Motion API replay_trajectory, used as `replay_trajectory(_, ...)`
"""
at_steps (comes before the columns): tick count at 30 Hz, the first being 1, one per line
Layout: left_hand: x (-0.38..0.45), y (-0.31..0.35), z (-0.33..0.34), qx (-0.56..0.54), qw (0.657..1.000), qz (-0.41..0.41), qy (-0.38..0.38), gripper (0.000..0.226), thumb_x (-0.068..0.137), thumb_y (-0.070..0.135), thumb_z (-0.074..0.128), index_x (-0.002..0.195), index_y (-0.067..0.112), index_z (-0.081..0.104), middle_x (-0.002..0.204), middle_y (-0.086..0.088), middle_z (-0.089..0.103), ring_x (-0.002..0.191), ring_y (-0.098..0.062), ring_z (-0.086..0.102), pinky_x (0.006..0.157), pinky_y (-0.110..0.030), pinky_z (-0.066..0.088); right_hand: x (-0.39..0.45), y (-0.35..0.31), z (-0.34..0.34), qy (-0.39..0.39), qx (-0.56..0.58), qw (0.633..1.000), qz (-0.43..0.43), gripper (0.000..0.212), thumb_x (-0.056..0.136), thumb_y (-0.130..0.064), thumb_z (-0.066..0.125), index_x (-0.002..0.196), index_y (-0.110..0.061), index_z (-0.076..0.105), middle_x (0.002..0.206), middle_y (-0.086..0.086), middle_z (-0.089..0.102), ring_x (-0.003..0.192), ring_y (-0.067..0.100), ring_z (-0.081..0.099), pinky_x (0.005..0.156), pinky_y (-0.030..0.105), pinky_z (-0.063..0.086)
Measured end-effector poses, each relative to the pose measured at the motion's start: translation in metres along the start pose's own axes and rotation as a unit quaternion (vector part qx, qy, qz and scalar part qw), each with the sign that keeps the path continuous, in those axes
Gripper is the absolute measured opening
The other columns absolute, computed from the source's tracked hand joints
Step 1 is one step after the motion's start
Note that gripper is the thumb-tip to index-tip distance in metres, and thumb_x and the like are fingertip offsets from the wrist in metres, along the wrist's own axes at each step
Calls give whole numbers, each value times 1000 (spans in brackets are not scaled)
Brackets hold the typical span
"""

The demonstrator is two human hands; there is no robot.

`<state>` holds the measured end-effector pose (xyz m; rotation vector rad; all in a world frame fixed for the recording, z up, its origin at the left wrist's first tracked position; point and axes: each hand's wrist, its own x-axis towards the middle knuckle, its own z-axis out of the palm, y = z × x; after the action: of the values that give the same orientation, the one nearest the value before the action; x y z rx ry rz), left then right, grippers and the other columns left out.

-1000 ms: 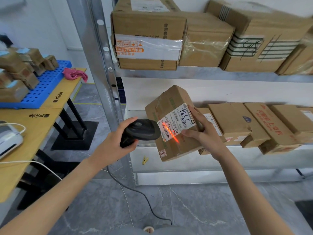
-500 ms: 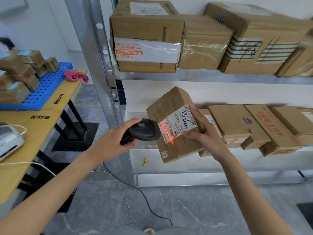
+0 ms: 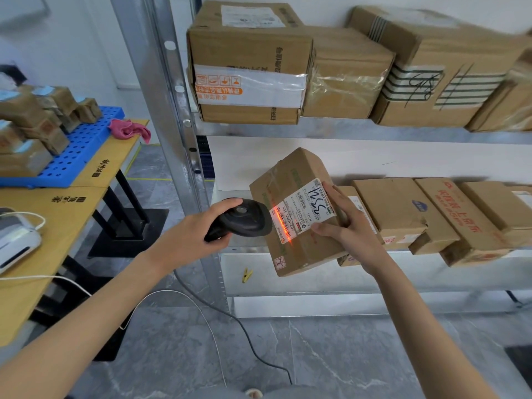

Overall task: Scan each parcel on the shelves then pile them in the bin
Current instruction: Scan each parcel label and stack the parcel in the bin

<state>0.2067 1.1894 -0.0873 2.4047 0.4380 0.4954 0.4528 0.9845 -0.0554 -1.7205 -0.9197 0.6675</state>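
left hand (image 3: 188, 240) at frame centre, fingers curled round a held object, forearm running to lower left. right hand (image 3: 349, 230) right of centre, thumb and fingers gripping, forearm to lower right.

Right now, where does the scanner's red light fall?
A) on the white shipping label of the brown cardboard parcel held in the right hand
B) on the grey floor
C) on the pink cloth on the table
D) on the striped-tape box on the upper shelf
A: the red line from the black handheld scanner in the left hand crosses the white shipping label on the brown cardboard parcel that the right hand holds.
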Motion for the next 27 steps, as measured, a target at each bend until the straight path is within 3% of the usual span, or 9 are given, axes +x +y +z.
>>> replay_trajectory(10, -2, 0, -3, 6, 1000, 3, 8, 100, 91, 9, 76, 131, 82, 20, 107, 28, 59, 94, 6, 65, 79, -7, 50, -2, -1, 1, 5, 4, 1000, -8, 78, 83, -9, 79, 134, -58, 46, 154, -16, 40, 146, 9, 34, 117, 48, 37)
replay_trajectory(20, -4, -1, -7, 5, 1000, 3, -6, 89, 91, 7, 76, 133, 69, 27, 109, 33, 55, 96, 11, 62, 79, -1, 45, -1, 1, 5, 3, -7, 1000, -6, 77, 84, -14, 79, 134, -60, 44, 155, -13, 40, 145, 14, 36, 116, 52, 38)
replay_trajectory(27, 2, 7, 9, -71, 994, 14, 76, 99, 88, 4, 78, 135, 75, 28, 124, 34, 54, 108, 11, 61, 87, -5, 48, -13, 8, 6, 36, 52, 998, 13, 78, 83, -8, 79, 142, -47, 47, 152, -7, 45, 140, 15, 42, 115, 49, 40)
